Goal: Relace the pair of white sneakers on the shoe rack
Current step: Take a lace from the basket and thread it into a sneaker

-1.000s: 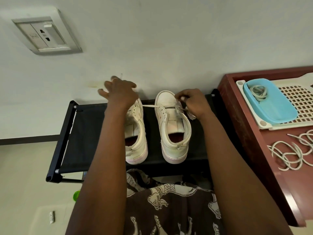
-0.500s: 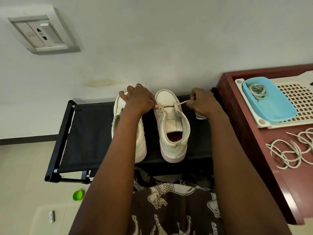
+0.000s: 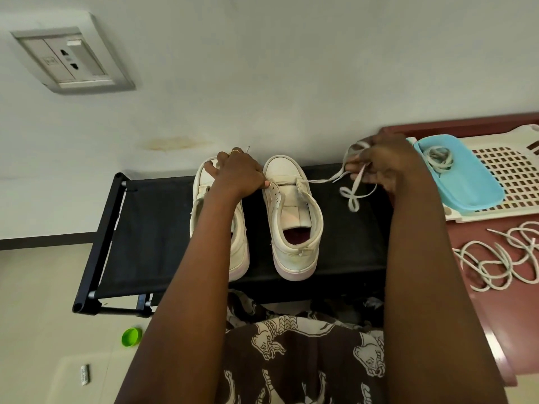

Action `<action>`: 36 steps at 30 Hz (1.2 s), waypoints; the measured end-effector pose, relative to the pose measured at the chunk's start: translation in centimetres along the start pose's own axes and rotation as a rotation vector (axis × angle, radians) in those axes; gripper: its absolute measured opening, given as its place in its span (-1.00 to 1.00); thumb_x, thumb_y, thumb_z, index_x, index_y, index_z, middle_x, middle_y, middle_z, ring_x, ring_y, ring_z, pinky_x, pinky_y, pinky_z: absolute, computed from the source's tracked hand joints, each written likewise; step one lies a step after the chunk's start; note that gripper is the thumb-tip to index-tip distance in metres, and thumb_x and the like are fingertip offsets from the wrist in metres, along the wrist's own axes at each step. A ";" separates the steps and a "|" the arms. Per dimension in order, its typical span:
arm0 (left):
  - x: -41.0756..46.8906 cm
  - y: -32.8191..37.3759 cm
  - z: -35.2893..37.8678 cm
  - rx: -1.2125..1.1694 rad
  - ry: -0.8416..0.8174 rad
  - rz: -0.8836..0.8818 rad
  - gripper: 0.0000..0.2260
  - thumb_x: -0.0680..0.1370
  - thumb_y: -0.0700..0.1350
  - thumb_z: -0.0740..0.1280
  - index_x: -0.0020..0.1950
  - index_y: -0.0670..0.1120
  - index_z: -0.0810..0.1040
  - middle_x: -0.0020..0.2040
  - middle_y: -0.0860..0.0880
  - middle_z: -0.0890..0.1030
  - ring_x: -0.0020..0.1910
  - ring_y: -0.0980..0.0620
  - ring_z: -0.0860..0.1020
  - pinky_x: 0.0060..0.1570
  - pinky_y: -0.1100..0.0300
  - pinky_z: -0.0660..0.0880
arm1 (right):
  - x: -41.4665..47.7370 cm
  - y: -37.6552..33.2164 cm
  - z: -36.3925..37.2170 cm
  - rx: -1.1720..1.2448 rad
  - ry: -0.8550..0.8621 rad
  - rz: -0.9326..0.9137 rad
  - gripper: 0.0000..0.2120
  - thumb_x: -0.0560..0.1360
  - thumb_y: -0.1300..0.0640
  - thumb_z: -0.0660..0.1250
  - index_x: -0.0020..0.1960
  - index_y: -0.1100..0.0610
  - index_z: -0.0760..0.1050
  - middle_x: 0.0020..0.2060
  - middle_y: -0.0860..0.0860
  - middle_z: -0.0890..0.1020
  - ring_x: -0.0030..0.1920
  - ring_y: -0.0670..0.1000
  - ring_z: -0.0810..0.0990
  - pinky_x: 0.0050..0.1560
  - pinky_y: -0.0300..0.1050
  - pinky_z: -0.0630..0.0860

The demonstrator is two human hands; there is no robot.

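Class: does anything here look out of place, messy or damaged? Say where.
A brownish stain marks the wall above the sneakers. Spare laces lie tangled on the red-brown table, and a green cap sits on the floor.

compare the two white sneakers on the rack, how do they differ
The right sneaker has a lace running from its front eyelets to the right hand, which grips it; the left sneaker shows no lace.
The right sneaker is in full view, dark red lining showing; the left sneaker is largely covered by the left hand and forearm.
Both are white, side by side on the black rack, toes toward the wall.
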State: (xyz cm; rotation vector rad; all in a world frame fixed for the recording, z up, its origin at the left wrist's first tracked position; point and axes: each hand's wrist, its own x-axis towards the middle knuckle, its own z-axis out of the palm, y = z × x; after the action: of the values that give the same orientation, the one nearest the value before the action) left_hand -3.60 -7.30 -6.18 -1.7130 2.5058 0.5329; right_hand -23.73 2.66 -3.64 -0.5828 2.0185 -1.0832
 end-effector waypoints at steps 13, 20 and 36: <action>-0.3 -0.6 0.0 -0.145 -0.020 0.006 -0.84 0.45 0.00 0.31 -0.25 -0.03 0.61 0.02 -0.04 0.33 0.24 -0.16 0.29 0.23 -0.09 0.14 | -1.0 0.7 8.1 -0.541 -0.295 -0.369 -0.62 0.43 0.24 0.40 0.24 0.18 0.54 0.20 0.10 0.58 0.19 0.03 0.53 0.06 -0.31 0.32; -0.1 -2.2 -1.0 -0.035 0.024 -0.066 -0.87 0.49 -0.02 0.27 -0.18 0.00 0.58 0.14 -0.09 0.33 0.30 -0.20 0.23 0.33 -0.16 0.04 | -0.4 1.1 8.5 -0.492 -0.241 -0.324 -0.67 0.42 0.33 0.38 0.19 0.24 0.56 0.19 0.10 0.58 0.19 0.06 0.53 0.08 -0.27 0.35; -0.3 -2.0 -2.6 0.041 0.020 -0.017 -0.79 0.44 0.18 0.37 0.04 0.18 0.62 0.30 -0.08 0.32 0.36 -0.18 0.16 0.37 -0.21 -0.08 | 1.5 2.5 6.8 -0.384 -0.047 -0.344 -0.84 0.47 0.35 0.31 -0.01 0.28 0.64 -0.04 0.16 0.67 -0.07 -0.02 0.56 -0.02 -0.25 0.41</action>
State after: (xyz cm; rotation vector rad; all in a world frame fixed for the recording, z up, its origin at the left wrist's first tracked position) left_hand -1.28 -8.45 -4.19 -1.7320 2.4951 0.4621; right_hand -19.37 -0.37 -8.78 -1.1777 2.1479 -0.8606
